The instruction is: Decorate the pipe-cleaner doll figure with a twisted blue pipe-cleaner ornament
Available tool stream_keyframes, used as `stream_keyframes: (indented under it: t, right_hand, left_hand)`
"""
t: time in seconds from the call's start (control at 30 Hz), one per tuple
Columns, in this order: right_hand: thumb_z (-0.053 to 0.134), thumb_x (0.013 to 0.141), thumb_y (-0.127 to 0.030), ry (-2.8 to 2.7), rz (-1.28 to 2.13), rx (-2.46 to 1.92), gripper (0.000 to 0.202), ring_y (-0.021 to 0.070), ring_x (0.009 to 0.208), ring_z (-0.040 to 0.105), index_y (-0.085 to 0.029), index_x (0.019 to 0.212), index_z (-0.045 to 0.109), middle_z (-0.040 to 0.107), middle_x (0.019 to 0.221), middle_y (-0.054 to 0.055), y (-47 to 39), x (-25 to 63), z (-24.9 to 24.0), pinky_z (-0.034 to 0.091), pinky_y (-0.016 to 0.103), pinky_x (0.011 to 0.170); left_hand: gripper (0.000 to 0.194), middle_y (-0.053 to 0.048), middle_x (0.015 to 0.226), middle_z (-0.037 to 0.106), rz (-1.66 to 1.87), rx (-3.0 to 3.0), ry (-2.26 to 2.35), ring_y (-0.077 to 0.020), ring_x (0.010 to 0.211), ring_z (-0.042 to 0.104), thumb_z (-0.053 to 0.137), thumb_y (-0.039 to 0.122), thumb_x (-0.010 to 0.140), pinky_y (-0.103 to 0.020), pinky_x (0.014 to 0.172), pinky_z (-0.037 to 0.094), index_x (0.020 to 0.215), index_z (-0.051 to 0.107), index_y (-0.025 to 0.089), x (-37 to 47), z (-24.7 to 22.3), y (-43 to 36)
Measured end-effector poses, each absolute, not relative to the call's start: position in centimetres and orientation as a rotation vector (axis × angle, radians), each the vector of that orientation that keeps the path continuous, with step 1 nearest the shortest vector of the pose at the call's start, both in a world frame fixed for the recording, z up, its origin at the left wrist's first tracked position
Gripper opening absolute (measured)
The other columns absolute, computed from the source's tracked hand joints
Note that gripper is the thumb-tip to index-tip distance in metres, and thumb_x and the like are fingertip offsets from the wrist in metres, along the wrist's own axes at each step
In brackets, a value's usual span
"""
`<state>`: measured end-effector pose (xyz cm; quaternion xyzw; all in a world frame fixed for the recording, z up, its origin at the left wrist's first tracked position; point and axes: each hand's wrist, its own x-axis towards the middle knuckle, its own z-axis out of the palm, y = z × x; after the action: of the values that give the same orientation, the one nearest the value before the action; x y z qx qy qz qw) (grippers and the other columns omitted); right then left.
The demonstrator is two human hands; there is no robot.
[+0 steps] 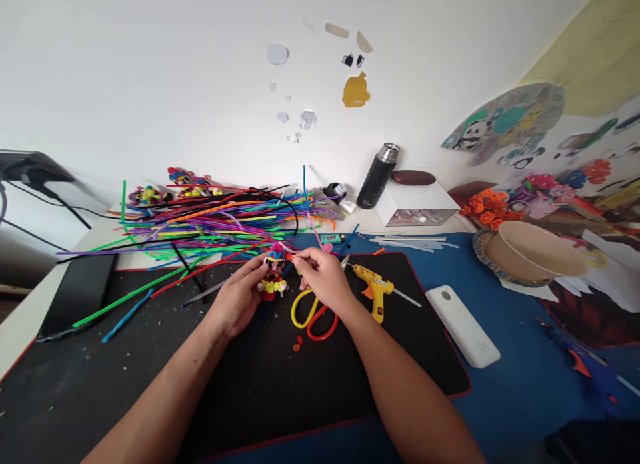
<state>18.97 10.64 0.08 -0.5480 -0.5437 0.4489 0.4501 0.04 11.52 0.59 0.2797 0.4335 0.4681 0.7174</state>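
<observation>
A small pipe-cleaner doll [275, 269] with a blue and magenta top, a dark-edged face and yellow and red lower parts is upright over the black mat. My left hand [239, 292] is closed around its left side. Close by on the right, my right hand [324, 277] pinches a small red-orange piece [290, 257] against or just beside the doll's head; I cannot tell whether they touch. Scissors [324, 325] with one yellow and one red handle lie partly under my right hand. A red-orange curled piece [298, 344] rests on the mat below.
Many coloured pipe cleaners [225, 217] are heaped behind my hands. To the right lie a yellow glue gun [374, 287], a white power bank [463, 325] and a bowl [537, 251]. A black thermos [379, 177] stands behind, and a phone [77, 297] lies left.
</observation>
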Motion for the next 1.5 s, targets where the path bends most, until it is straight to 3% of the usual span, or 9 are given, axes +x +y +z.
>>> stream_keyframes:
  t: [0.4, 0.77, 1.5]
  right_hand:
    - [0.063, 0.098, -0.036, -1.363, 1.137, -1.394, 0.015, 0.0141, 0.050, 0.067, -0.021, 0.099, 0.069, 0.062, 0.063, -0.005, 10.71, 19.01, -0.07, 0.051, 0.024, 0.054]
    - [0.062, 0.100, -0.034, -1.397, 1.138, -1.396, 0.015, 0.0140, 0.050, 0.068, -0.021, 0.098, 0.070, 0.063, 0.060, -0.006, 10.71, 19.18, -0.20, 0.050, 0.023, 0.055]
    - [0.062, 0.100, -0.032, -1.405, 1.168, -1.425, 0.014, 0.0139, 0.049, 0.066, -0.021, 0.095, 0.069, 0.060, 0.059, -0.006, 10.65, 19.25, 0.39, 0.049, 0.023, 0.053]
  left_hand:
    - [0.034, -0.006, 0.095, 0.075, 1.030, 0.601, 0.943, -0.0109, 0.070, 0.059, 0.091, 0.023, 0.072, -0.017, 0.058, 0.050, 0.105, 0.085, 0.017, 0.16, 0.69, 11.43]
    - [0.033, -0.005, 0.089, 0.073, 1.024, 0.609, 0.961, -0.0102, 0.063, 0.054, 0.090, 0.023, 0.072, -0.018, 0.056, 0.051, 0.105, 0.085, 0.018, 0.23, 0.81, 11.39]
    - [0.045, -0.004, 0.094, 0.074, 0.994, 0.740, 0.969, -0.0108, 0.072, 0.056, 0.098, 0.038, 0.067, -0.015, 0.056, 0.045, 0.106, 0.084, 0.021, 0.29, 1.19, 11.15]
